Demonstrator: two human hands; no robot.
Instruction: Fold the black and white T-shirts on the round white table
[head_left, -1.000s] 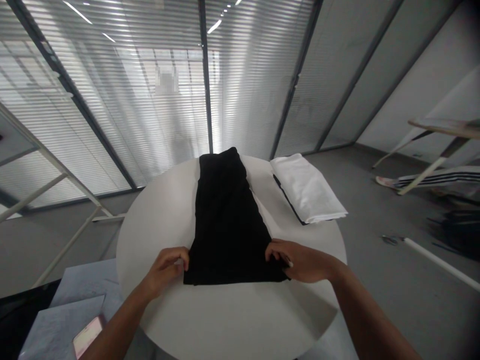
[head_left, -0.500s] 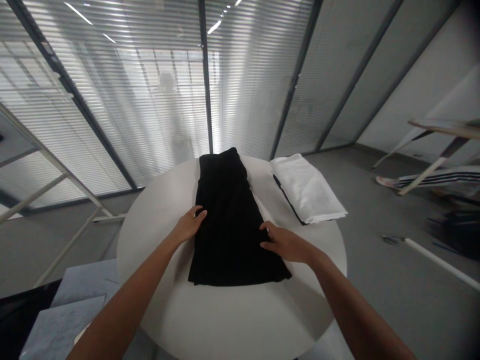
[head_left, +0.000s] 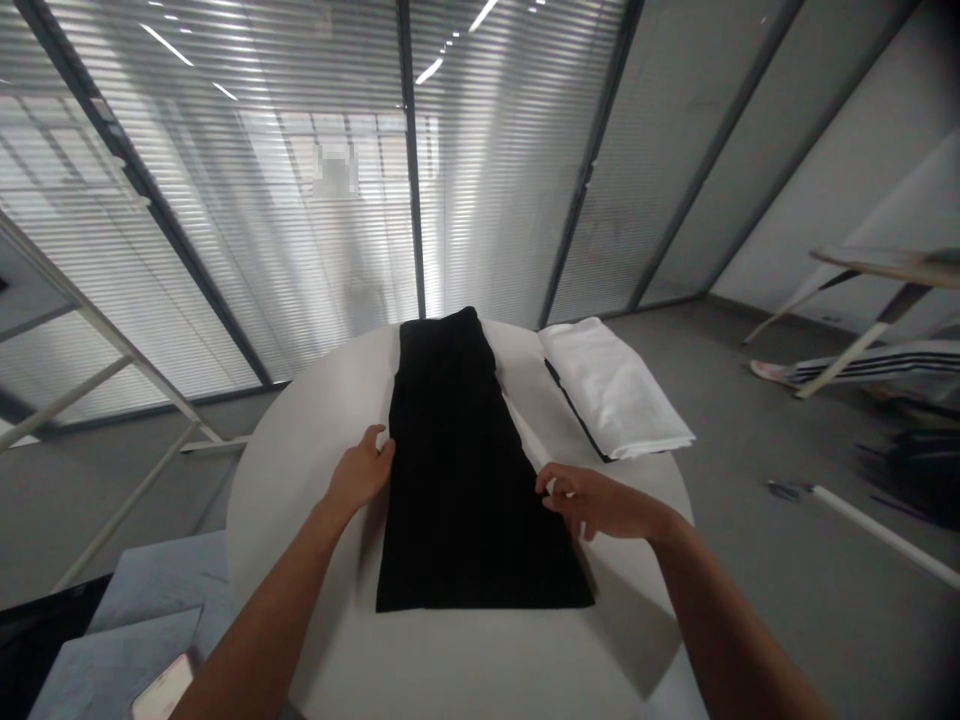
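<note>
A black garment [head_left: 465,470], narrow at the far end and wider at the near hem, lies lengthwise on a round white table [head_left: 315,370]. Its exact kind cannot be told. My left hand [head_left: 364,470] is at its left edge, thumb and curled forefinger against the cloth. Across from it, my right hand [head_left: 592,500] pinches the right edge between bent fingers and thumb. The near hem runs almost straight and the cloth looks smooth between both hands. To the right rests a folded white cloth [head_left: 619,390] with a dark edge showing beneath it.
Low at the left are grey-blue surfaces [head_left: 120,650] with a phone [head_left: 163,688] on one. A pale metal frame [head_left: 142,365] stands left of the table. Blinds behind glass [head_left: 330,230] rise at the back. A wooden-topped table [head_left: 885,265] and a striped trouser leg [head_left: 877,362] appear at right.
The garment's near hem has come closer to me and looks straighter and wider. My left hand has shifted slightly left and down, my right hand slightly right and down.
</note>
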